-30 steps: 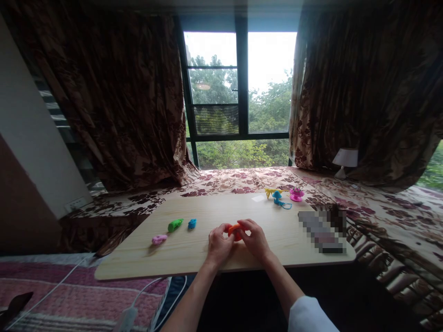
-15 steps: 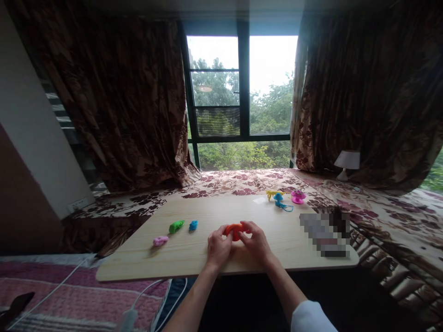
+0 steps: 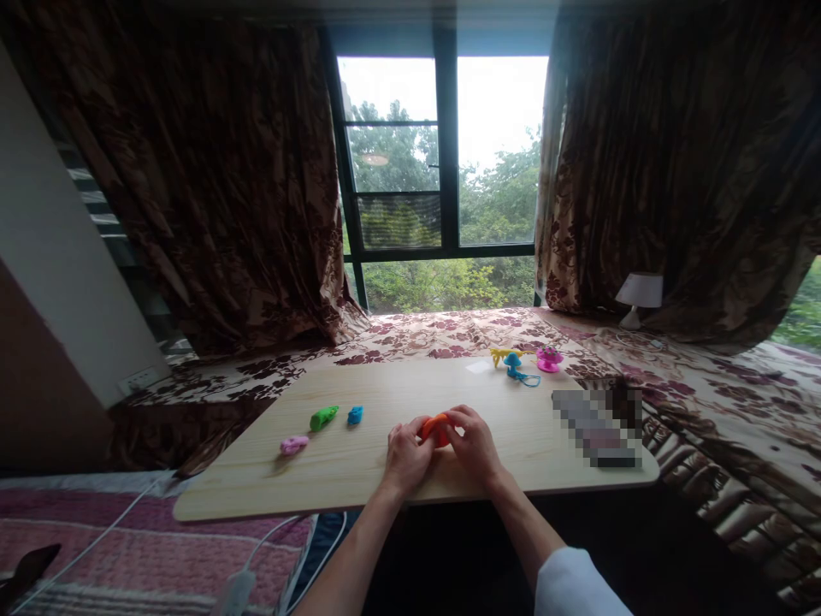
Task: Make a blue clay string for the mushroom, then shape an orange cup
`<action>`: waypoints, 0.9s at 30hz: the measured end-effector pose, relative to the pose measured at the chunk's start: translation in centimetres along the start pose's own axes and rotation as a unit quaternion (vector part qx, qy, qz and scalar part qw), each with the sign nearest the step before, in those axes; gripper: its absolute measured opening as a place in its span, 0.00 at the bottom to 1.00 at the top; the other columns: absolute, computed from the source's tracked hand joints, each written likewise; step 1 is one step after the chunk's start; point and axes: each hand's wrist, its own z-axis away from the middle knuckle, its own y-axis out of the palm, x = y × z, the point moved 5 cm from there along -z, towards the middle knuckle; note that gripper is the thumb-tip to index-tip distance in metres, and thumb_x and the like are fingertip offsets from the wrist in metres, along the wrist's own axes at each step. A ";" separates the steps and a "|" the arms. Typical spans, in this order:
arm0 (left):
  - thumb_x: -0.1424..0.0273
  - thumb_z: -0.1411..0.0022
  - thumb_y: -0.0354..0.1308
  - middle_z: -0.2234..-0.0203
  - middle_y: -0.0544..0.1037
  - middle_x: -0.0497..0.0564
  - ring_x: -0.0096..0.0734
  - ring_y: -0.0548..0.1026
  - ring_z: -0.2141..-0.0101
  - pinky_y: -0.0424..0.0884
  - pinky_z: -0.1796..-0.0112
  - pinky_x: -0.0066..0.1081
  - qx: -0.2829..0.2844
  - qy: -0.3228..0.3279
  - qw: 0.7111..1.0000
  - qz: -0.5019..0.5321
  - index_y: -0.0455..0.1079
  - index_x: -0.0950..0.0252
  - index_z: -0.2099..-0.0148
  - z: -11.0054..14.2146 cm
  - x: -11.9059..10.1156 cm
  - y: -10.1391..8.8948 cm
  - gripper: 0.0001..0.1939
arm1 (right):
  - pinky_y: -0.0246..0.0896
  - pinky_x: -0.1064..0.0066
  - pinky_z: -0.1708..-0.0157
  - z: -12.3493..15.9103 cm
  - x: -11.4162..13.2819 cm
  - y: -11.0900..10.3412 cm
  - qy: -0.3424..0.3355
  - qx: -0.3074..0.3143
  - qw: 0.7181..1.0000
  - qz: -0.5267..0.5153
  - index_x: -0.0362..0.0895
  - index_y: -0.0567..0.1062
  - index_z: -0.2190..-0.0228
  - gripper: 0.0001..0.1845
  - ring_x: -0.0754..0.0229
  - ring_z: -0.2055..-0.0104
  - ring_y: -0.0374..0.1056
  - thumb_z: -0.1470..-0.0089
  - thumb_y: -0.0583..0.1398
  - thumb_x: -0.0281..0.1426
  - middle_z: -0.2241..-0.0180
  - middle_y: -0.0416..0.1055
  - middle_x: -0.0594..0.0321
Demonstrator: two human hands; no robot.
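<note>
A flattened orange piece of what looks like modelling clay [image 3: 437, 429] is held just above the front middle of the wooden table [image 3: 378, 479]. My left hand [image 3: 408, 453] grips its left side, thumb on the near face. On the right side my right hand [image 3: 473, 443] pinches it with thumb and fingers. Both hands are closed, and parts of the clay are hidden behind them. To the left lie a green lump [image 3: 324, 417], a small blue lump [image 3: 355, 415] and a pink lump [image 3: 293, 445].
At the table's back right are a yellow figure [image 3: 505, 354], a blue mushroom-shaped figure [image 3: 512, 366] with a thin blue strand, and a pink figure [image 3: 549, 359]. A pixelated object [image 3: 596, 432] lies near the right edge. A white lamp [image 3: 640, 291] stands beyond, by the curtains.
The orange clay has tilted and shows less of its curved front between my fingers. Both hands stay on it. The whole view has shifted slightly.
</note>
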 end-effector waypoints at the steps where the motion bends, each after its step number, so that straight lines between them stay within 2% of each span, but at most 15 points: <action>1: 0.68 0.49 0.55 0.73 0.78 0.47 0.31 0.74 0.70 0.66 0.61 0.33 0.000 0.001 1.000 -0.001 0.73 0.60 0.66 0.0 0.1 0.0 0.08 | 0.62 0.68 0.61 0.0 0.0 0.0 -0.001 -0.001 1.000 0.003 0.47 0.75 0.67 0.10 0.59 0.63 0.66 0.49 0.56 0.24 0.68 0.70 0.61; 4: 0.68 0.48 0.54 0.70 0.78 0.48 0.33 0.74 0.66 0.66 0.60 0.34 -0.005 0.008 1.000 -0.006 0.73 0.60 0.65 -0.1 0.3 0.2 0.09 | 0.62 0.67 0.61 0.0 0.0 0.0 -0.005 -0.002 1.000 0.010 0.47 0.76 0.67 0.10 0.58 0.64 0.66 0.49 0.57 0.24 0.68 0.69 0.61; 9: 0.71 0.47 0.53 0.66 0.78 0.49 0.34 0.73 0.62 0.64 0.56 0.38 -0.010 0.028 1.000 -0.012 0.72 0.58 0.58 -0.2 0.7 0.3 0.13 | 0.61 0.66 0.59 -0.1 0.3 0.1 -0.016 0.000 1.000 0.015 0.49 0.73 0.59 0.16 0.57 0.61 0.64 0.51 0.59 0.25 0.65 0.69 0.61; 14: 0.71 0.46 0.52 0.67 0.77 0.48 0.33 0.72 0.63 0.61 0.53 0.40 -0.004 0.052 0.999 -0.013 0.73 0.56 0.60 0.0 0.5 0.4 0.12 | 0.60 0.67 0.59 -0.1 0.7 -0.2 -0.024 0.010 0.999 0.022 0.51 0.75 0.63 0.11 0.57 0.61 0.64 0.49 0.59 0.27 0.67 0.70 0.62; 19: 0.70 0.45 0.52 0.70 0.75 0.47 0.31 0.72 0.66 0.63 0.56 0.36 0.005 0.059 0.998 -0.004 0.73 0.56 0.62 0.1 0.2 0.3 0.11 | 0.60 0.67 0.60 -0.1 0.8 -0.2 -0.025 0.011 0.999 0.027 0.51 0.76 0.67 0.09 0.58 0.62 0.64 0.48 0.58 0.27 0.67 0.70 0.63; 23: 0.70 0.45 0.51 0.72 0.74 0.47 0.28 0.71 0.70 0.66 0.61 0.31 0.011 0.056 0.998 0.014 0.73 0.57 0.60 0.1 0.4 0.4 0.12 | 0.61 0.66 0.59 -0.1 0.8 -0.1 -0.025 0.010 0.999 0.023 0.52 0.75 0.63 0.12 0.57 0.61 0.63 0.49 0.58 0.27 0.65 0.71 0.62; 27: 0.71 0.45 0.51 0.72 0.73 0.47 0.27 0.71 0.70 0.67 0.64 0.29 0.010 0.053 0.998 0.040 0.72 0.59 0.60 0.1 0.8 0.6 0.12 | 0.61 0.66 0.58 -0.1 0.8 0.0 -0.026 0.012 0.999 0.018 0.52 0.76 0.64 0.11 0.57 0.60 0.64 0.49 0.58 0.26 0.65 0.71 0.63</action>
